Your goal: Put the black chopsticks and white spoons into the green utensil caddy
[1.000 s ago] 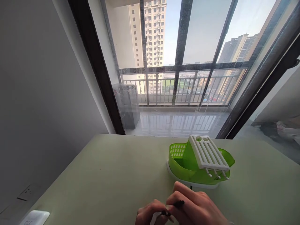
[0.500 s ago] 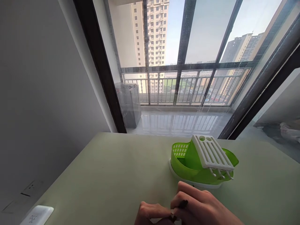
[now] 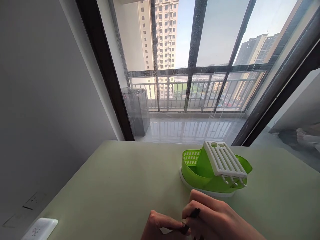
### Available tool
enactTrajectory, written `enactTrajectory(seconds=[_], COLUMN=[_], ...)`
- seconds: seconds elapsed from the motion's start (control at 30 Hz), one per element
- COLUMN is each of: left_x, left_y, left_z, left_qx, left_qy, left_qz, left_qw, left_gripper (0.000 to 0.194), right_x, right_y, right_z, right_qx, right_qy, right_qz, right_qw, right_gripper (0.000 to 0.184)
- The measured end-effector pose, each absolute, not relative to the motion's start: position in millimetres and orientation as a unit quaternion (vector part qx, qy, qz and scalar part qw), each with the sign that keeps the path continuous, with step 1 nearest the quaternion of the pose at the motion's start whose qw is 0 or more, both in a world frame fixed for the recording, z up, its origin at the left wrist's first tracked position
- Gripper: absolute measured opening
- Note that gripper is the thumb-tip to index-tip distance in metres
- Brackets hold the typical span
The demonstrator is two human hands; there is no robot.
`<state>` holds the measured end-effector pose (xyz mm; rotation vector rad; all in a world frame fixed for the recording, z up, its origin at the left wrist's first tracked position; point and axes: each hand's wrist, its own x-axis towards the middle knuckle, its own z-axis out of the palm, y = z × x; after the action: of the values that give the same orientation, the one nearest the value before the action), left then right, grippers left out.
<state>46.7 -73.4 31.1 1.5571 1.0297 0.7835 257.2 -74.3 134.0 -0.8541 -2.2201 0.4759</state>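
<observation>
At the bottom of the view, my left hand point(image 3: 161, 225) and my right hand point(image 3: 215, 216) meet with their fingers closed. Pinched between them is a small dark object point(image 3: 194, 213), its black end sticking out past my right fingers. More of something dark shows at my left fingertips, along with a bit of something whitish; the fingers hide most of it, so its kind is unclear. Just beyond my right hand stands a green basket point(image 3: 200, 178) on a white base, with a white slotted rack point(image 3: 226, 160) with hooks across it. Neither hand appears to hold the basket.
The basket stands on a pale green table point(image 3: 120, 186). A white device point(image 3: 41, 228) with dark markings lies at the table's left corner. Past the far edge are a dark-framed glass door and a balcony with a grey cabinet-like box point(image 3: 137, 111).
Both hands have shifted slightly and more of the dark object shows between them. The view has tilted a little; the basket stays in its place on the table.
</observation>
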Motion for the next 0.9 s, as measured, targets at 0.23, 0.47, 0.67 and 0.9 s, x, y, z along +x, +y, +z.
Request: enactTrajectory(seconds=[0.23, 0.47, 0.67, 0.9], left_x=[44, 43, 41, 32], left_y=[-71, -70, -71, -56], left_z=[34, 27, 20, 15], left_qx=[0.663, 0.662, 0.668, 0.578], left_qy=[0.461, 0.477, 0.482, 0.398], left_qz=[0.287, 0.270, 0.262, 0.491], left_qw=[0.516, 0.511, 0.503, 0.517], left_gripper=[0.016, 0.016, 0.005, 0.053], right_x=[257, 264, 264, 295], right_y=[-77, -87, -92, -84], right_z=[117, 141, 155, 200], right_qx=[-0.326, -0.396, -0.399, -0.442], right_qy=[-0.824, -0.824, -0.822, -0.786], right_qz=[0.204, 0.166, 0.101, 0.063], right_qw=[0.416, 0.370, 0.394, 0.427], right_gripper=[0.033, 0.014, 0.014, 0.016])
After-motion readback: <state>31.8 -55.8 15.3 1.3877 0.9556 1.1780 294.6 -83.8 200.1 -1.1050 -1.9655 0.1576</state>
